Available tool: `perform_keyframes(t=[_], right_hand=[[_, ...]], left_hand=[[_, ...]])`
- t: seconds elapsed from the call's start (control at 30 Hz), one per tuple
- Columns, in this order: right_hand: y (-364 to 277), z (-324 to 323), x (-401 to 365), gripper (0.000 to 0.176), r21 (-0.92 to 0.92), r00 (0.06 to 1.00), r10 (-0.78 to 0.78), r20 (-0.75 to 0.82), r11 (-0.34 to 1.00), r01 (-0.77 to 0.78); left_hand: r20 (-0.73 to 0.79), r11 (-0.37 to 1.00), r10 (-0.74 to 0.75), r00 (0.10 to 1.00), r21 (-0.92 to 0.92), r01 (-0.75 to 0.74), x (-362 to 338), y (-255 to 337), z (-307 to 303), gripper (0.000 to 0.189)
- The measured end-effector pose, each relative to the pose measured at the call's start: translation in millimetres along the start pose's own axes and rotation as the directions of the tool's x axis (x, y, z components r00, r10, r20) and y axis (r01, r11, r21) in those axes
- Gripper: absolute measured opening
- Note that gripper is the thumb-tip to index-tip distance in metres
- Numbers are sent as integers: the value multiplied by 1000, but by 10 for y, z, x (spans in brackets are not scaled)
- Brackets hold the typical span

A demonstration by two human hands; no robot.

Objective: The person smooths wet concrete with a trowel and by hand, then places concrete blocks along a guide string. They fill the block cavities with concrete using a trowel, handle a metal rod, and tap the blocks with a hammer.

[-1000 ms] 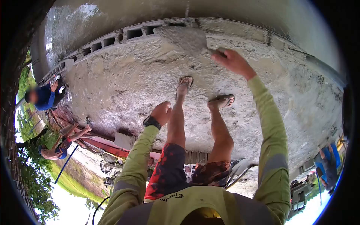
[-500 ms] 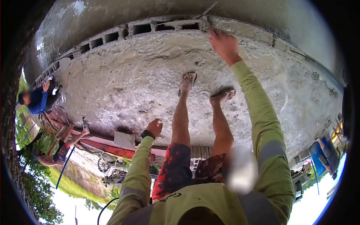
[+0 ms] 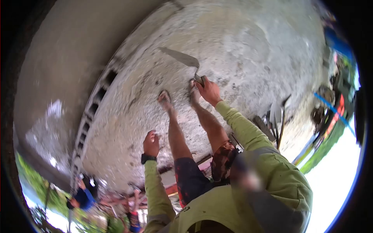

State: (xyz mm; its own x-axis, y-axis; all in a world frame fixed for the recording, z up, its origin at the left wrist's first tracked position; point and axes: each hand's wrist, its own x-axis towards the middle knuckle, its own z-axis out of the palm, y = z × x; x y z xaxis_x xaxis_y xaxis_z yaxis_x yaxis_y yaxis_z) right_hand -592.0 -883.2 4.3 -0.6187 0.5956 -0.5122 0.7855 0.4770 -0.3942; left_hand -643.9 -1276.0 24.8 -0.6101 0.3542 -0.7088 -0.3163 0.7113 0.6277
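My right hand [image 3: 210,91] is closed round the handle of a trowel [image 3: 182,57], whose pointed metal blade reaches up and to the left over the rough grey ground. Lower and to the left, my left hand [image 3: 151,143] hangs with its fingers curled, a dark watch at the wrist. Whether anything is in its fingers is too small to make out. My sandalled feet [image 3: 164,98] stand on the ground between the hands. A row of hollow blocks [image 3: 93,108] runs along the edge at the left.
A smooth grey surface [image 3: 74,66] lies beyond the blocks. Shovels [image 3: 275,113] rest at the right, near a blue pole [image 3: 335,110]. A person in blue [image 3: 83,199] is at the lower left, with another person [image 3: 134,217] beside them.
The view has swung to the right. My right hand has come back from the block edge toward my feet, and the trowel's whole blade now shows. Shovels have come into view.
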Motion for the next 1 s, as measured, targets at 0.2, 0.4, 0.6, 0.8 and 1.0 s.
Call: perform_keyframes(t=[0.2, 0.4, 0.6, 0.8, 1.0], right_hand=[[2765, 415, 49, 62, 154, 679, 688, -256, 723, -674], [4948, 628, 485, 36, 303, 287, 849, -443, 443, -843], [6233, 528, 1611, 10, -593, 843, 279, -459, 610, -525], [5403, 820, 2286, 48, 244, 429, 614, -663, 718, -652], [5175, 1100, 2342, 36, 52, 732, 351, -583, 916, -398]], left_hand=[[129, 994, 30, 991, 100, -43, 447, 1139, 123, 31], [476, 847, 231, 849, 331, -416, 1399, 1054, 822, 30], [740, 761, -190, 645, 527, -380, 2345, 360, 547, 42], [689, 575, 122, 714, 538, -617, 2926, 605, 853, 35], [778, 669, 7, 628, 463, -581, 3314, 423, 1308, 34]])
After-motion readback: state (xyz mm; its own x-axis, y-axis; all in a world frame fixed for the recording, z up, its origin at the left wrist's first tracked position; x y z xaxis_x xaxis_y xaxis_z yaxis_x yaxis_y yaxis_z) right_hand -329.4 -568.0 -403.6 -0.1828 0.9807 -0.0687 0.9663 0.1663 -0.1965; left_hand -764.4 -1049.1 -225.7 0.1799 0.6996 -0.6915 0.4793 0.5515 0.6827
